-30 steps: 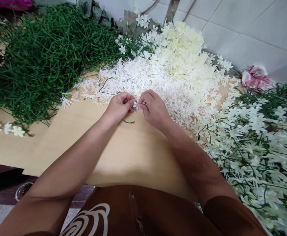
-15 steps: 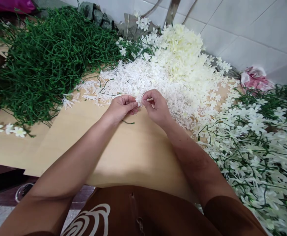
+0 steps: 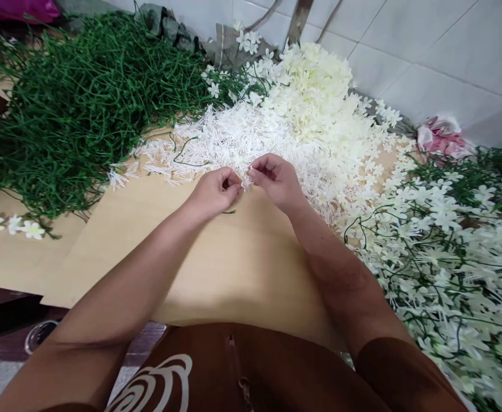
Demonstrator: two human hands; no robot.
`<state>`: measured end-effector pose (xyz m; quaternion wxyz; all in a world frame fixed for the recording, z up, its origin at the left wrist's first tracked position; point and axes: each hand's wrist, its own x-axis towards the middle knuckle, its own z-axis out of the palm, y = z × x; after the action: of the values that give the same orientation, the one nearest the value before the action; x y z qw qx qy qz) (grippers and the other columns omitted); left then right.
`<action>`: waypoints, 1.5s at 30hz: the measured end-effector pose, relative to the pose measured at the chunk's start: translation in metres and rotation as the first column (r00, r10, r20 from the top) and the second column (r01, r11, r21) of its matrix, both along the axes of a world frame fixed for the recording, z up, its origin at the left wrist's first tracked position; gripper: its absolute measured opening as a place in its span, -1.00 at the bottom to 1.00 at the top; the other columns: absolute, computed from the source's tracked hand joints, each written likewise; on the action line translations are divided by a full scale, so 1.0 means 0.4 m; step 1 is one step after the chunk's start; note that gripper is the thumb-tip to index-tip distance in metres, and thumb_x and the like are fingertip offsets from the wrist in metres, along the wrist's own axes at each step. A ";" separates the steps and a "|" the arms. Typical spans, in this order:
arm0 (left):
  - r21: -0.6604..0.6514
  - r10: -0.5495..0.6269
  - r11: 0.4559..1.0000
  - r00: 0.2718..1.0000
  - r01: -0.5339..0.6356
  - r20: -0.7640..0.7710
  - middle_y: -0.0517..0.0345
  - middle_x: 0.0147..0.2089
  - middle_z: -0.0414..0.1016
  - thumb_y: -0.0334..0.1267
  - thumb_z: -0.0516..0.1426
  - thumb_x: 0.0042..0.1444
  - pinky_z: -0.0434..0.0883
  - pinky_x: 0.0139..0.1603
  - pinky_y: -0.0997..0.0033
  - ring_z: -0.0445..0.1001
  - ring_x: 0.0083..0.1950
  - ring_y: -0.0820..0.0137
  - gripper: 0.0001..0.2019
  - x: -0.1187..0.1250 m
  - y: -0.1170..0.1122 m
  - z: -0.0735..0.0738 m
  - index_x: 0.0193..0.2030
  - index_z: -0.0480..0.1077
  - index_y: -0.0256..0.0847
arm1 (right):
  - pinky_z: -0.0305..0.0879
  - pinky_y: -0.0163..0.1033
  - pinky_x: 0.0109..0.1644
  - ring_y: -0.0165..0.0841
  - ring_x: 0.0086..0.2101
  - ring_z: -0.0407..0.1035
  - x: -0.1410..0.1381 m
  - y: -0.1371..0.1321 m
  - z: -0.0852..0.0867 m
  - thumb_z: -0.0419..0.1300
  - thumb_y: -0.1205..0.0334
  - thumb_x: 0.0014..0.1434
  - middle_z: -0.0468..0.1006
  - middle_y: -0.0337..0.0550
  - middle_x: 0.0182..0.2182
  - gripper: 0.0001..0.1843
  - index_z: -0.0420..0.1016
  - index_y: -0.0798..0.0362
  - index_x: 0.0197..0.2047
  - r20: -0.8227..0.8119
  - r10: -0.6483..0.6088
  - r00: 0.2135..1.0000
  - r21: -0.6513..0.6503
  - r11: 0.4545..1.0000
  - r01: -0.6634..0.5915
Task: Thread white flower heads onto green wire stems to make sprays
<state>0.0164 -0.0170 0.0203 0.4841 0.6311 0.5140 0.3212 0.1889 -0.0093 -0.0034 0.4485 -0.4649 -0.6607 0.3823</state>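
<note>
My left hand [image 3: 214, 192] and my right hand [image 3: 276, 180] meet over the light wooden board [image 3: 216, 269], fingertips pinched together on a small white flower piece [image 3: 246, 183]. A thin green stem [image 3: 229, 212] pokes out under my left hand. Just beyond the hands lies a heap of white plastic stamens [image 3: 242, 140]. Behind that rises a mound of cream petals [image 3: 319, 94].
A big tangle of green stems [image 3: 74, 109] fills the back left. Finished stems with white flowers [image 3: 452, 252] pile up on the right. A few loose flowers [image 3: 8, 225] lie at the left edge. A pink bag [image 3: 442, 137] rests by the tiled wall.
Both hands have shifted slightly away from me toward the stamen heap, staying pinched on the small flower piece. The piles have not moved.
</note>
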 end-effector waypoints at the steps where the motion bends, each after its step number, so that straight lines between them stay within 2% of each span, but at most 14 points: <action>1: -0.005 0.002 1.000 1.000 -0.002 -0.008 0.30 -0.56 0.33 -0.41 0.12 -0.07 0.19 -0.42 0.48 0.22 -0.50 0.54 -0.94 0.000 0.000 0.002 -0.51 0.31 -0.24 | 0.39 -0.24 -0.26 -0.44 -0.36 0.36 0.015 0.007 -0.001 0.22 -0.11 0.16 0.46 -0.21 -0.36 -0.65 0.38 0.03 -0.26 0.016 -0.059 0.998 0.037 0.998 0.058; 4: -0.064 0.017 0.998 0.999 -0.015 0.029 0.28 -0.55 0.35 -0.39 0.12 -0.07 0.21 -0.40 0.48 0.26 -0.49 0.53 -0.95 -0.001 0.002 0.005 -0.50 0.31 -0.25 | 0.42 -0.10 -0.05 -0.29 -0.10 0.40 0.059 0.020 0.010 0.23 -0.09 0.17 0.48 -0.08 -0.11 -0.60 0.40 -0.03 -0.04 0.115 -0.267 0.957 0.208 0.948 0.239; 6: -0.100 0.014 0.995 0.997 -0.007 0.073 0.27 -0.54 0.36 -0.39 0.12 -0.07 0.21 -0.40 0.50 0.28 -0.48 0.53 -0.95 -0.002 0.003 0.008 -0.49 0.30 -0.25 | 0.39 -0.02 0.06 -0.21 0.04 0.35 0.073 0.017 0.028 0.26 -0.08 0.14 0.45 -0.05 0.01 -0.53 0.37 -0.07 0.06 0.181 -0.289 0.940 0.273 0.933 0.234; 10: -0.171 -0.049 0.982 0.983 0.080 0.177 0.30 -0.59 0.31 -0.40 0.14 -0.09 0.18 -0.45 0.52 0.25 -0.53 0.56 -0.93 -0.009 0.000 0.019 -0.50 0.29 -0.26 | 0.43 -0.17 -0.14 -0.37 -0.24 0.43 0.048 -0.006 0.058 0.23 -0.02 0.18 0.52 -0.13 -0.23 -0.62 0.44 0.01 -0.01 0.181 0.084 0.980 0.071 0.993 -0.098; 13: -0.216 -0.116 0.962 0.966 0.167 0.230 0.28 -0.58 0.34 -0.44 0.15 -0.11 0.21 -0.44 0.54 0.28 -0.52 0.57 -0.92 -0.016 -0.005 0.031 -0.51 0.30 -0.28 | 0.34 -0.30 -0.34 -0.50 -0.44 0.33 0.017 -0.018 0.060 0.28 -0.01 0.13 0.47 -0.23 -0.41 -0.66 0.47 0.09 -0.17 0.045 0.309 0.950 -0.114 0.946 -0.302; 19: -0.231 -0.169 0.950 0.969 0.209 0.181 0.25 -0.55 0.39 -0.40 0.20 -0.10 0.28 -0.41 0.52 0.34 -0.49 0.55 -0.93 -0.042 0.008 0.040 -0.45 0.36 -0.28 | 0.22 -0.35 -0.43 -0.53 -0.49 0.28 -0.010 -0.024 0.058 0.42 -0.03 -0.05 0.41 -0.29 -0.50 -0.59 0.39 0.09 -0.37 -0.121 0.280 0.952 -0.169 0.940 -0.297; 22: -0.181 -0.309 0.933 0.950 0.310 0.034 0.23 -0.51 0.42 -0.31 0.24 -0.08 0.29 -0.35 0.48 0.37 -0.45 0.51 -0.89 -0.070 0.020 0.041 -0.41 0.41 -0.27 | 0.17 -0.35 -0.46 -0.54 -0.53 0.24 -0.009 -0.022 0.060 0.42 -0.04 -0.05 0.38 -0.32 -0.56 -0.58 0.37 0.09 -0.42 -0.122 0.216 0.969 -0.164 0.958 -0.234; 25: -0.162 -0.451 0.893 0.841 0.421 -0.300 0.22 -0.46 0.46 -0.23 0.27 -0.12 0.23 -0.35 0.47 0.38 -0.41 0.47 -0.84 -0.090 0.020 0.047 -0.39 0.45 -0.24 | 0.19 -0.36 -0.45 -0.55 -0.54 0.25 -0.001 -0.017 0.059 0.42 -0.07 -0.04 0.37 -0.33 -0.59 -0.57 0.37 0.09 -0.43 -0.157 0.180 0.971 -0.162 0.965 -0.205; 30: -0.111 -0.411 0.870 0.582 0.480 -0.702 0.21 -0.36 0.52 -0.24 0.20 -0.04 0.13 -0.39 0.44 0.37 -0.39 0.42 -0.90 -0.075 0.002 0.044 -0.35 0.47 -0.16 | 0.19 -0.40 -0.49 -0.59 -0.57 0.23 0.011 -0.005 0.044 0.43 -0.10 -0.08 0.34 -0.39 -0.61 -0.54 0.34 0.06 -0.45 -0.254 0.157 0.954 -0.198 0.957 -0.210; 34: 0.022 -0.351 0.853 0.606 0.521 -0.714 0.17 -0.32 0.53 -0.29 0.12 0.01 0.13 -0.37 0.43 0.37 -0.37 0.42 -0.89 -0.072 0.008 0.026 -0.36 0.47 -0.18 | 0.25 -0.40 -0.49 -0.59 -0.59 0.26 -0.003 -0.008 0.023 0.48 -0.14 -0.20 0.37 -0.41 -0.63 -0.47 0.36 0.06 -0.44 -0.386 0.145 0.911 -0.300 0.914 -0.273; 37: 0.206 -0.189 0.906 0.788 0.371 -0.585 0.17 -0.37 0.52 -0.26 0.12 0.03 0.19 -0.35 0.44 0.38 -0.36 0.40 -0.89 -0.095 0.028 0.021 -0.36 0.45 -0.20 | 0.38 -0.35 -0.35 -0.53 -0.50 0.40 -0.034 -0.023 0.001 0.49 -0.14 -0.24 0.48 -0.34 -0.57 -0.46 0.38 0.07 -0.42 -0.474 0.159 0.866 -0.392 0.843 -0.369; 40: 0.411 0.079 0.910 0.950 0.055 -0.302 0.19 -0.38 0.50 -0.29 0.15 0.01 0.27 -0.31 0.42 0.37 -0.35 0.43 -0.93 -0.125 0.049 0.032 -0.36 0.43 -0.21 | 0.40 -0.34 -0.21 -0.51 -0.40 0.46 -0.063 -0.037 -0.018 0.50 -0.13 -0.25 0.55 -0.28 -0.48 -0.47 0.41 0.08 -0.43 -0.502 0.170 0.848 -0.402 0.823 -0.402; 43: 0.433 0.213 0.879 0.977 -0.198 0.015 0.24 -0.42 0.43 -0.29 0.20 0.03 0.29 -0.29 0.45 0.33 -0.37 0.50 -0.94 -0.144 0.058 0.054 -0.34 0.40 -0.19 | 0.39 -0.36 -0.25 -0.53 -0.43 0.41 -0.069 -0.038 -0.022 0.50 -0.11 -0.25 0.52 -0.33 -0.50 -0.49 0.41 0.06 -0.44 -0.527 0.081 0.846 -0.392 0.860 -0.326; 45: 0.336 0.208 0.908 0.966 -0.250 0.155 0.27 -0.44 0.40 -0.26 0.22 0.07 0.30 -0.26 0.47 0.33 -0.37 0.55 -0.90 -0.144 0.053 0.067 -0.33 0.38 -0.19 | 0.42 -0.33 -0.22 -0.52 -0.44 0.40 -0.058 -0.034 -0.013 0.52 -0.09 -0.28 0.49 -0.36 -0.52 -0.49 0.41 0.03 -0.43 -0.576 0.006 0.818 -0.377 0.885 -0.272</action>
<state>-0.0410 0.0042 0.0471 0.3511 0.6230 0.4898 0.4988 0.1658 -0.0228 -0.0085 0.4740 -0.3709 -0.4285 0.6739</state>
